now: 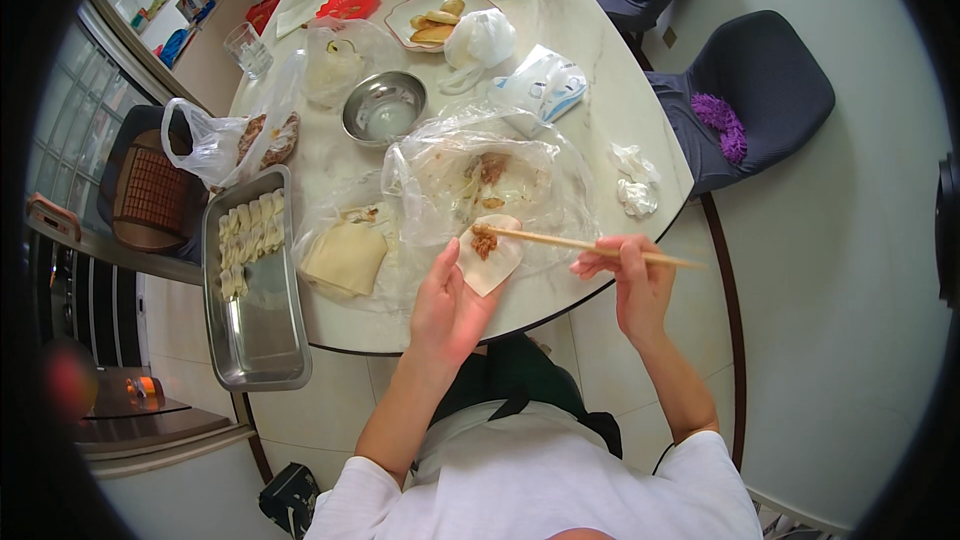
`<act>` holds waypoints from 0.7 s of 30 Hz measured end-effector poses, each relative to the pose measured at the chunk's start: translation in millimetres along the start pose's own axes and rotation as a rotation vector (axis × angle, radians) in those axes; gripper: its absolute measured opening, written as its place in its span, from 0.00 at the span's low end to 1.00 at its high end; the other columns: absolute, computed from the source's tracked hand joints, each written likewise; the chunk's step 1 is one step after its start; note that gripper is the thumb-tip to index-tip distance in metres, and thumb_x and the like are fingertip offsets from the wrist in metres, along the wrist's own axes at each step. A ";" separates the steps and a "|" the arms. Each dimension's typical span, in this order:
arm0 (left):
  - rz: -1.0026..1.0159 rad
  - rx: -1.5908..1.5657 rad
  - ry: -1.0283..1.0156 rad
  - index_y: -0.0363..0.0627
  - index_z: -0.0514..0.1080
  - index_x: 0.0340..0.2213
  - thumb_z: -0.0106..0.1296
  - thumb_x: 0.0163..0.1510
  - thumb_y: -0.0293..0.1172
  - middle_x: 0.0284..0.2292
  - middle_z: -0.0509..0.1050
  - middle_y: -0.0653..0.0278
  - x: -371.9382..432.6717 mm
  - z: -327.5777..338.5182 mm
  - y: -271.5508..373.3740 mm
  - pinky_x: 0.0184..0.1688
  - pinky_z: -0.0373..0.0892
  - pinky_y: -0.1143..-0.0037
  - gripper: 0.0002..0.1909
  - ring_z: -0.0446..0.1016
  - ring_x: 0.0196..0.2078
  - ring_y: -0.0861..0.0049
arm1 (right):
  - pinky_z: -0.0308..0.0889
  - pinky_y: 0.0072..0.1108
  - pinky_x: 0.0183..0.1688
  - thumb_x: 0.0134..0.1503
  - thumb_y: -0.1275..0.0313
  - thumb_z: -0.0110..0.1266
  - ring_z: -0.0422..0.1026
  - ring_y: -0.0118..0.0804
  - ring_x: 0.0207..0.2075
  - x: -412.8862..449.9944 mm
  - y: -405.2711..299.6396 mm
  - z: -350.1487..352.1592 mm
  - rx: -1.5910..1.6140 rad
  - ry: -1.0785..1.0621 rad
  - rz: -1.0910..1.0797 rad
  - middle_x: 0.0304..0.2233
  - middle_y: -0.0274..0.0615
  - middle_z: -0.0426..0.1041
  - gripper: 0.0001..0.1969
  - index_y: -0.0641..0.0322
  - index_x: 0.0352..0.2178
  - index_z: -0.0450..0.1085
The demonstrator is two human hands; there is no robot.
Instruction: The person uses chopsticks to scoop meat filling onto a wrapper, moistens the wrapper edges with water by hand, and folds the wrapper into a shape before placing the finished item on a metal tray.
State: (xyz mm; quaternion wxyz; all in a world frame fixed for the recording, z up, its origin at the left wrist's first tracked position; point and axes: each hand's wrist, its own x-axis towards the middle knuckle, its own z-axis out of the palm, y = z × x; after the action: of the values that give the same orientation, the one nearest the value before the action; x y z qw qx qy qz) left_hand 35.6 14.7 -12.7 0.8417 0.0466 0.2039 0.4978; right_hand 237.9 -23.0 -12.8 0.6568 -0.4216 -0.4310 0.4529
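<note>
A dough wrapper (489,277) lies across the palm and fingers of my left hand (448,307). On it sits a small lump of brown meat filling (484,246). My right hand (637,277) holds wooden chopsticks (555,238), whose tips touch the wrapper beside the filling. Just beyond my left hand is a clear plastic bag (442,187) spread open, smeared with filling (493,167). A stack of square wrappers (345,259) rests on plastic to the left. Farther left, a steel tray (298,330) holds rows of folded dumplings (251,232) in its far part.
Behind the plastic stands a steel bowl (384,109). A tissue packet (541,86) and crumpled tissues (637,195) lie to the right. A knotted white bag (480,41), a plate with food (397,15) and a drinking glass (249,52) are farther back. Chairs (765,90) flank the marble-patterned table (622,120).
</note>
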 end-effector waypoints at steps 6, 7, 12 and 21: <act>0.018 0.021 -0.018 0.34 0.49 0.56 0.31 0.62 0.36 0.56 0.57 0.50 0.3 -0.4 -0.6 0.61 0.52 0.67 0.24 0.57 0.59 0.65 | 0.71 0.23 0.34 0.60 0.75 0.38 0.75 0.36 0.31 -17.9 -22.6 -7.9 -0.202 -0.165 -0.196 0.28 0.50 0.73 0.12 0.74 0.34 0.68; 0.033 0.008 -0.006 0.34 0.50 0.56 0.32 0.62 0.36 0.56 0.58 0.50 0.3 -1.1 -0.8 0.61 0.52 0.67 0.24 0.57 0.59 0.65 | 0.71 0.23 0.34 0.59 0.76 0.38 0.74 0.36 0.31 -17.8 -28.8 -8.4 -0.207 -0.182 -0.206 0.29 0.50 0.73 0.12 0.74 0.33 0.68; 0.055 0.033 -0.024 0.32 0.47 0.57 0.31 0.62 0.36 0.57 0.54 0.47 1.5 1.1 -1.4 0.62 0.49 0.64 0.26 0.53 0.60 0.60 | 0.71 0.22 0.34 0.58 0.79 0.37 0.74 0.36 0.31 -9.8 -37.8 -8.5 -0.233 -0.157 -0.301 0.30 0.50 0.72 0.11 0.74 0.33 0.69; 0.031 0.075 -0.121 0.34 0.49 0.56 0.33 0.61 0.37 0.56 0.55 0.49 -4.1 3.5 3.5 0.62 0.49 0.65 0.26 0.53 0.60 0.60 | 0.72 0.23 0.35 0.52 0.84 0.37 0.74 0.36 0.30 -3.7 -34.7 14.7 -0.265 -0.232 -0.274 0.31 0.52 0.72 0.11 0.73 0.31 0.70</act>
State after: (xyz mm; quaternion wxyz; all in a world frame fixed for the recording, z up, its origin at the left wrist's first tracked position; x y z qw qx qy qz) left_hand 32.4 13.3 -7.3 0.8422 0.1111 0.1702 0.4993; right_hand 231.1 -32.3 23.3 0.5971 -0.3866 -0.6128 0.3442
